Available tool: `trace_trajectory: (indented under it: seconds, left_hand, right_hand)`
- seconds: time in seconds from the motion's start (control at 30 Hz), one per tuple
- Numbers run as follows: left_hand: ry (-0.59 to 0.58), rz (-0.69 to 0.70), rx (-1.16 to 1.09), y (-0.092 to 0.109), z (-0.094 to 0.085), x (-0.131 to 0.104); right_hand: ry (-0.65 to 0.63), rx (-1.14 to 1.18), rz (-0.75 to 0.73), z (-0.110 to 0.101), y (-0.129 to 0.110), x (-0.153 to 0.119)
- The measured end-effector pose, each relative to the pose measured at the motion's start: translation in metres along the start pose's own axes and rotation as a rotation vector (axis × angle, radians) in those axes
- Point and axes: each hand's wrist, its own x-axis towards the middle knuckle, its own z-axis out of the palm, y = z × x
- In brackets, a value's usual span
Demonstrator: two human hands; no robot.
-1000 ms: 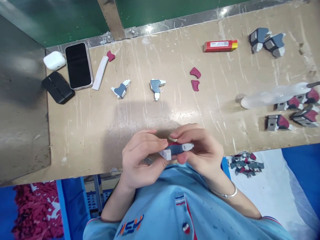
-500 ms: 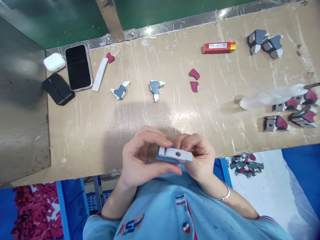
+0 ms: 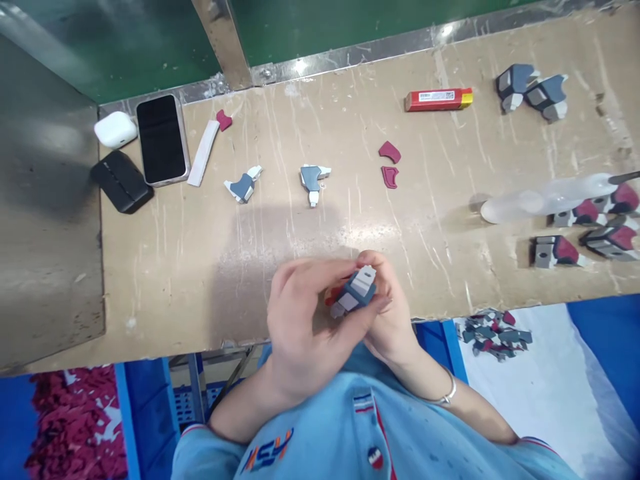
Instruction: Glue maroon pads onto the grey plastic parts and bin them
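Both hands are together above the table's front edge, round a small grey-and-blue plastic part (image 3: 361, 285). My left hand (image 3: 305, 320) pinches it between thumb and fingers from the left. On the other side my right hand (image 3: 393, 313) closes against it, with some fingers hidden behind the part. A white end with a small hole faces up, tilted. Beyond the hands lie two similar blue-and-white parts, one T-shaped piece (image 3: 312, 180) and one angled piece (image 3: 244, 187). Two dark red pieces (image 3: 390, 152) rest further right.
A phone (image 3: 163, 140), a white case (image 3: 115, 129), a black box (image 3: 123, 181) and a white strip (image 3: 203, 153) lie left. Right are a red box (image 3: 438, 99), a clear bottle (image 3: 540, 199) and several assembled parts (image 3: 555, 251). Below stand blue bins, one with red pieces (image 3: 75, 420).
The part has been turned from lying level to a steep tilt. My left hand has moved right and rolled over, bringing both hands closer together.
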Motion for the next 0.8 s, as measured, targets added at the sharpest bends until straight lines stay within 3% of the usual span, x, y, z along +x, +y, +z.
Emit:
trace_trajectory:
  seconds: [0.17, 0.33, 0.43, 0.53, 0.63, 0.7, 0.8]
  left_hand:
    - [0.04, -0.01, -0.057, -0.002, 0.0, -0.007]
    - [0.035, -0.016, -0.3, -0.005, 0.001, -0.005]
    - [-0.016, -0.075, -0.342, -0.008, 0.006, -0.003]
    - [-0.269, -0.165, -0.255, -0.02, -0.002, 0.002]
    - [-0.559, -0.05, 0.123, -0.041, -0.024, 0.016]
    - [-0.627, 0.082, 0.39, -0.057, -0.038, 0.031]
    - [-0.611, 0.232, 0.592, -0.075, -0.047, 0.058]
  right_hand:
    - [0.008, -0.033, -0.023, 0.004, -0.002, 0.002]
    - [-0.016, -0.132, -0.234, 0.006, 0.002, -0.003]
    - [-0.029, -0.317, -0.366, -0.005, -0.003, -0.004]
    - [0.047, -0.657, -0.493, -0.034, -0.023, -0.008]
    - [0.237, -1.042, -0.596, -0.081, -0.047, -0.02]
    - [0.403, -1.256, -0.572, -0.116, -0.058, -0.03]
    - [0.679, -1.468, -0.498, -0.159, -0.066, -0.04]
